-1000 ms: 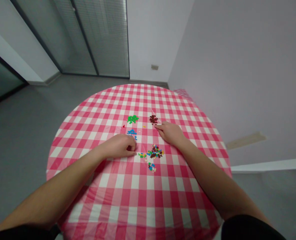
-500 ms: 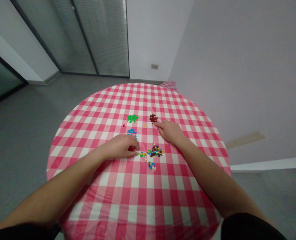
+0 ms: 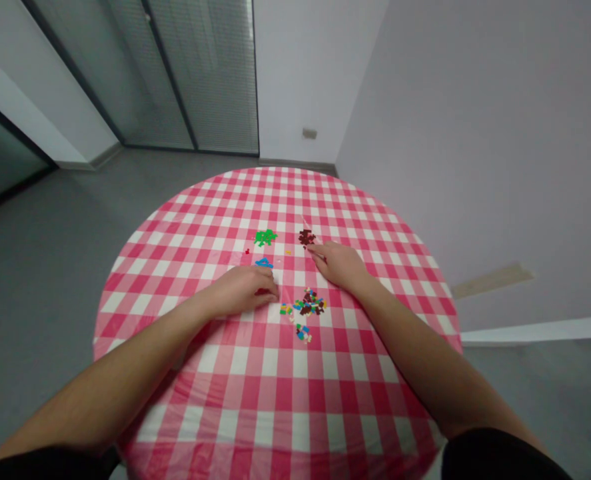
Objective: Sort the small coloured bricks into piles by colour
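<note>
A round table [image 3: 235, 407] wears a pink-and-white checked cloth. My left hand [image 3: 242, 291] rests on the cloth with fingers curled into a pinch, just left of a mixed pile of tiny coloured bricks [image 3: 309, 303] and just below a small blue pile [image 3: 264, 263]. Whatever the fingers hold is too small to make out. My right hand [image 3: 339, 263] lies on the cloth with its forefinger stretched toward a dark brown pile [image 3: 306, 237], fingertip right beside it. A green pile [image 3: 265, 237] lies farther back.
A smaller mixed cluster [image 3: 302, 333] sits nearer me. Single red [image 3: 247, 251] and yellow [image 3: 288, 252] bits lie between the piles. A wall stands close on the right; grey floor and glass partitions lie to the left and behind.
My left hand has slid slightly up and left, away from the mixed pile toward the blue pile. My right hand has barely moved.
</note>
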`<action>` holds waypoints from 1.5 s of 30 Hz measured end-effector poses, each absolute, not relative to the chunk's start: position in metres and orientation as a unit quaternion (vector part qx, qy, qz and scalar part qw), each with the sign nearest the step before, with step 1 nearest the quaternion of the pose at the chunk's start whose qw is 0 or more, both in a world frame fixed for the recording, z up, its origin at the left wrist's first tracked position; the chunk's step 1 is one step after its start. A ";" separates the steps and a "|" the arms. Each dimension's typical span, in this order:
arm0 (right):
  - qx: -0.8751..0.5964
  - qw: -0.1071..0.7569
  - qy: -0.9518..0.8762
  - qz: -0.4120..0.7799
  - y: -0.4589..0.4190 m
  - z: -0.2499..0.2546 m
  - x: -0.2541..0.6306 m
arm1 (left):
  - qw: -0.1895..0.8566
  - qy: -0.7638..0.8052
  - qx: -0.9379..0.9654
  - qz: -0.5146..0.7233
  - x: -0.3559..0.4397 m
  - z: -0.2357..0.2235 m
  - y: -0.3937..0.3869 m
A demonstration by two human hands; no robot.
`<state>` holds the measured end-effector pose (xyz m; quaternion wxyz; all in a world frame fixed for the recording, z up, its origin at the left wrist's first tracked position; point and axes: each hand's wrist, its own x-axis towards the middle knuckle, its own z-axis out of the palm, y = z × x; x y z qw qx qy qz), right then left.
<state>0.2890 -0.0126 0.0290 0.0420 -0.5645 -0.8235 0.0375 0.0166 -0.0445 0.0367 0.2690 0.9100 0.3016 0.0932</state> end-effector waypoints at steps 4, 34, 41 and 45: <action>-0.560 0.043 -0.826 0.043 -0.013 0.027 0.287 | 0.182 0.451 0.841 0.237 -0.001 0.029 -0.019; -0.540 0.050 -0.838 0.058 -0.018 0.028 0.283 | 0.106 0.610 0.759 0.200 -0.013 -0.006 0.018; -0.456 0.083 -0.879 0.112 -0.028 0.031 0.275 | 0.100 0.605 0.772 0.169 -0.012 -0.007 0.018; -0.412 0.083 -0.898 0.128 -0.036 0.029 0.268 | 0.091 0.609 0.768 0.177 -0.010 -0.006 0.016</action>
